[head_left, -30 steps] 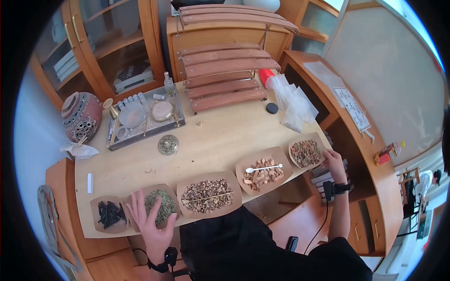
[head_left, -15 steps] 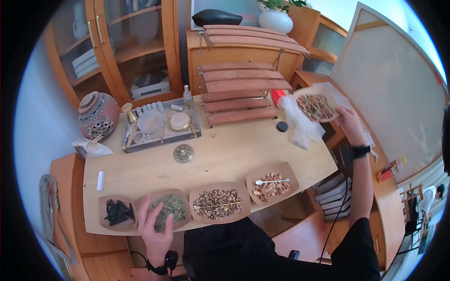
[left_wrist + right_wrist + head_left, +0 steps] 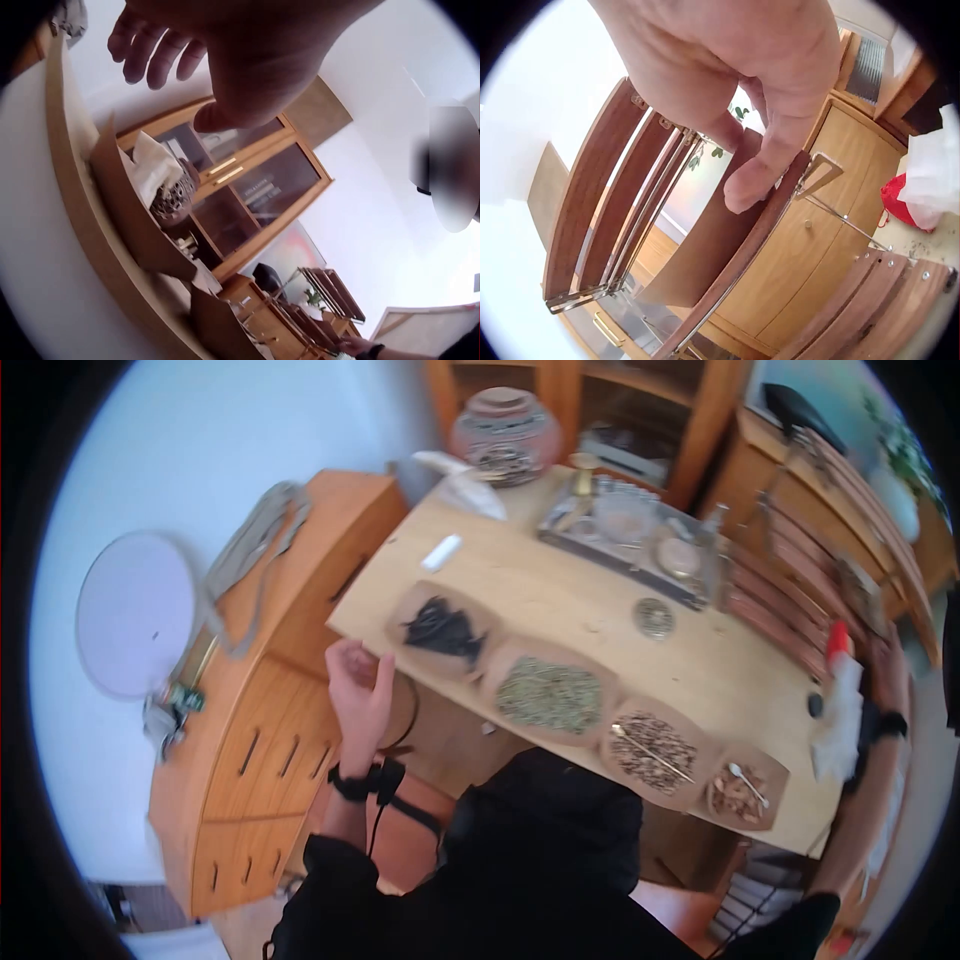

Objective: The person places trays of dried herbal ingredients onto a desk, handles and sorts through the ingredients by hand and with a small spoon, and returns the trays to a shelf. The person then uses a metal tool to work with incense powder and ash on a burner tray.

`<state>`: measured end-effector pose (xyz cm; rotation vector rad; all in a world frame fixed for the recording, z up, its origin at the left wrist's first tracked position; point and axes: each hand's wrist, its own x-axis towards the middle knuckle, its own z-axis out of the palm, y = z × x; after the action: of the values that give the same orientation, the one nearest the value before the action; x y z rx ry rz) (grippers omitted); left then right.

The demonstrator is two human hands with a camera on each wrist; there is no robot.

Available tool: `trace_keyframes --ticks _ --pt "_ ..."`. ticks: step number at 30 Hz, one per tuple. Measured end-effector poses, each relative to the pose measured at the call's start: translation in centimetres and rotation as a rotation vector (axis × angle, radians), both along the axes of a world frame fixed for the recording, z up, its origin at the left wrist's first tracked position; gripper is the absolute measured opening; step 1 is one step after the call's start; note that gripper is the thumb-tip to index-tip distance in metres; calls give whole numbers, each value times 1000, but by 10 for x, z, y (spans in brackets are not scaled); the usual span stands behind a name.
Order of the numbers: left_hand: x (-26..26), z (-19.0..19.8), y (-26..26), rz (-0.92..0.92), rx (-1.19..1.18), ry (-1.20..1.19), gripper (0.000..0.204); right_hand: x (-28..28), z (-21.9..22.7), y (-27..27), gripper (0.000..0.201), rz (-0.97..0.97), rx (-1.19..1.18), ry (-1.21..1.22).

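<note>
In the head view my left hand (image 3: 360,695) hangs in the air by the table's front edge, beside the brown paper tray (image 3: 405,650) of dark pieces (image 3: 440,630). The left wrist view shows that hand (image 3: 240,60) with loose, slightly bent fingers and nothing in them. My right hand (image 3: 742,67) pinches the rim of a brown paper tray (image 3: 705,247) between thumb and fingers, among the slats of the wooden rack (image 3: 592,202). The contents of this tray are hidden in the right wrist view. At the head view's right edge the right hand (image 3: 884,660) is blurred.
Along the table (image 3: 560,580) edge stand trays of green herb (image 3: 550,695), brown bits (image 3: 655,752) and pale chunks (image 3: 738,795). Behind them are a grey tray of small vessels (image 3: 610,560), a metal lid (image 3: 654,618), a pot (image 3: 505,435) and plastic bags (image 3: 840,720).
My right hand has carried its tray up from the table's right front to the rack. My left hand has moved off the green herb tray towards the left. The head view has swung left.
</note>
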<state>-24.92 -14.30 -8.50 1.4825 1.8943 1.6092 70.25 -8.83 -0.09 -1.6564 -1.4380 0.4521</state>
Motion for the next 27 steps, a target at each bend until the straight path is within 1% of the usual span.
trace_keyframes --ticks 1,2,3,4,5,7,8,9,11,12,13,14,15,16,17,18,19,20,21,23,25,27 --pt "-10 -1 3 41 -3 27 42 1 5 -2 61 -45 78 557" --pt "-24 -9 5 64 -10 34 42 -106 24 -21 53 -257 264 414" --pt "-41 -19 10 43 -106 -37 44 -31 11 -29 50 -124 169 276" --pt "-45 -20 15 11 -200 -113 47 -53 22 -38 51 -301 178 445" --pt "-48 -21 20 7 -200 -118 47 -76 30 -52 51 -304 180 439" --pt "-46 -8 24 -176 -506 -504 51 -123 34 -88 55 -312 144 490" --pt "-41 -8 29 -217 -501 -571 51 -134 30 -106 55 -320 139 489" --pt "-39 -4 32 -224 -508 -568 51 -142 26 -124 53 -321 120 498" --pt "-31 9 42 -295 -563 -622 45 -166 18 -158 52 -350 109 512" --pt "-30 8 48 -321 -572 -608 45 -182 12 -176 51 -345 95 546" --pt "-34 4 52 -342 -601 -586 41 -190 5 -196 50 -351 86 581" --pt "-39 -1 59 -374 -634 -556 37 -189 -12 -216 48 -291 104 633" --pt "-48 -10 65 -403 -635 -585 28 -202 -23 -235 45 -304 103 598" --pt "-48 -7 68 -428 -652 -568 22 -220 -30 -250 42 -361 106 575" --pt "-55 -11 72 -423 -656 -567 19 -241 -36 -263 40 -419 112 552" --pt "-62 -17 76 -351 -622 -619 19 -259 -42 -275 38 -463 137 597" --pt "-61 -12 77 -350 -610 -655 17 -273 -48 -288 35 -497 162 634" --pt "-72 -16 82 -349 -625 -617 16 -281 -56 -301 32 -511 193 710" --pt "-76 -14 85 -347 -619 -583 15 -303 -57 -306 29 -565 248 708" --pt "-80 -1 93 -395 -636 -576 14 -330 -62 -317 27 -625 295 789" --pt "-81 19 103 -400 -601 -498 12 -341 -76 -332 25 -600 319 852" --pt "-78 44 118 -465 -603 -491 12 -351 -82 -342 23 -650 349 883"
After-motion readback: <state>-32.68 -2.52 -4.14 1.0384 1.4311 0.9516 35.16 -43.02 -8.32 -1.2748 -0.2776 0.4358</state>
